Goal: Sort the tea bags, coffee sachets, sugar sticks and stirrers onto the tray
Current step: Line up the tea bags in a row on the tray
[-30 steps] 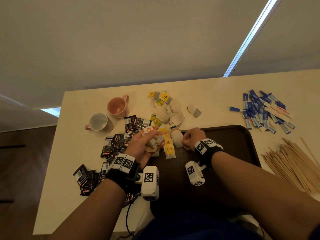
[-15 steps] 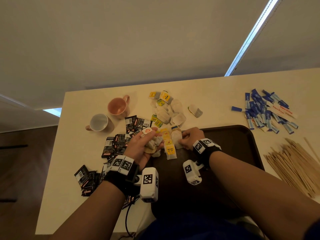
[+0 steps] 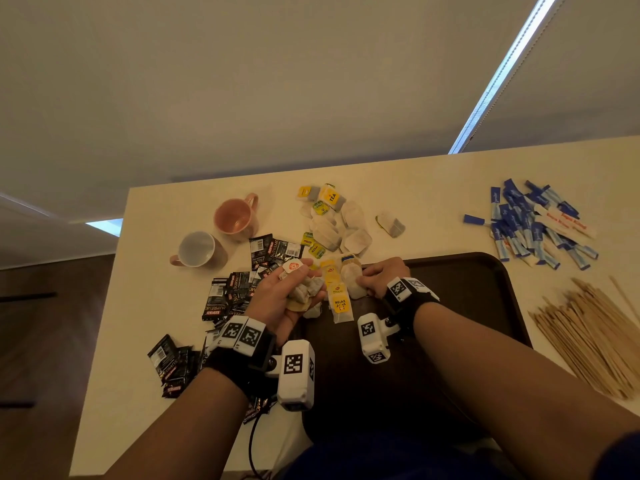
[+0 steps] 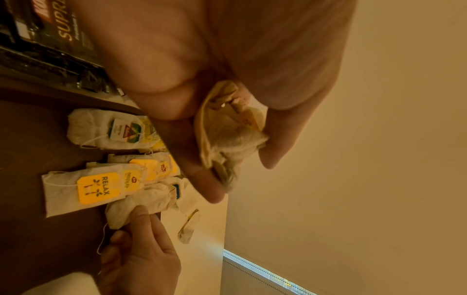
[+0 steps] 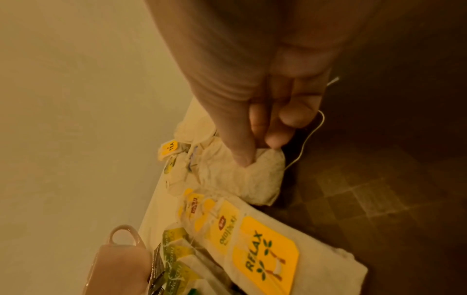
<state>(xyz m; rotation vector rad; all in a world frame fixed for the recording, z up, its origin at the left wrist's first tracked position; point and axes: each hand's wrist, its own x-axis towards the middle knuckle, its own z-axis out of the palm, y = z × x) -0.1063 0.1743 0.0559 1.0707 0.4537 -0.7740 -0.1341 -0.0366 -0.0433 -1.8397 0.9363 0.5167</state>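
Note:
My left hand [image 3: 291, 289] grips a bunch of crumpled tea bags [image 3: 304, 289] [image 4: 227, 137] above the dark tray's [image 3: 467, 299] far left corner. My right hand [image 3: 377, 275] pinches one white tea bag [image 3: 353, 282] [image 5: 255, 175] at the tray's far edge, thumb and fingertips closed on its corner. A row of tea bags lies on the tray between the hands, the nearest with a yellow RELAX tag [image 3: 341, 306] [image 4: 97, 189] [image 5: 265, 253]. More tea bags [image 3: 332, 220] are heaped on the table beyond the tray.
Black coffee sachets [image 3: 235, 292] are scattered left of the tray. A pink mug [image 3: 235, 216] and a white mug [image 3: 197, 249] stand at the far left. Blue sugar sticks [image 3: 533, 223] lie far right, wooden stirrers [image 3: 588, 334] near right. The table's edges run close behind and left.
The right hand has shifted slightly left onto the white tea bag. The left hand keeps its bunch in nearly the same place.

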